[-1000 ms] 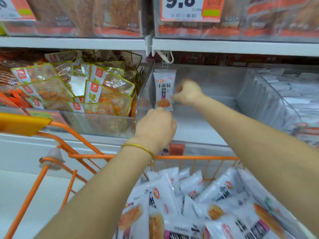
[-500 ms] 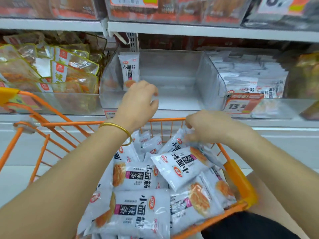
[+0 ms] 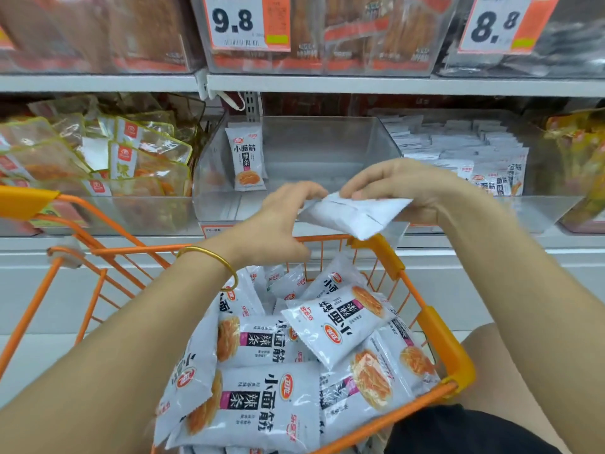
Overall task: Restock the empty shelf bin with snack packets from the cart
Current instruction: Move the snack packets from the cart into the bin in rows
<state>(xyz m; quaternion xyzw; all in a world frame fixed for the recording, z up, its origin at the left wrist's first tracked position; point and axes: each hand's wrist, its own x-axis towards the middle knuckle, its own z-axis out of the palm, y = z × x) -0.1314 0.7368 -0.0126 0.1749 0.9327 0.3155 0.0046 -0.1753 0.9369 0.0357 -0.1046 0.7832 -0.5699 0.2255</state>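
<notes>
The upper shelf (image 3: 360,85) runs across above both hands, its edge capping the opening beyond them, with a 9.8 price tag (image 3: 245,21) hanging over it. Below the hands the orange cart (image 3: 435,326) stands against the shelf base, its far rim just under the wrists and a heap of white snack packets (image 3: 262,404) filling it. Straight past the fingertips sits the clear shelf bin (image 3: 327,149), its floor mostly bare and its low front wall lying between the hands and that room. Beyond the right hand (image 3: 402,185) a neighbouring bin (image 3: 458,152) is stacked with white packets; beyond the left hand (image 3: 281,224) another bin (image 3: 131,155) holds yellow-edged clear pouches. The right hand curls over and pinches the top edge of the held packet (image 3: 353,214), which hangs above the cart's far rim, and the left hand's fingertips pinch its left corner. One lone packet (image 3: 247,157) stands upright at the bin's back left, beyond the left hand. A gold bangle (image 3: 209,257) circles the left wrist
</notes>
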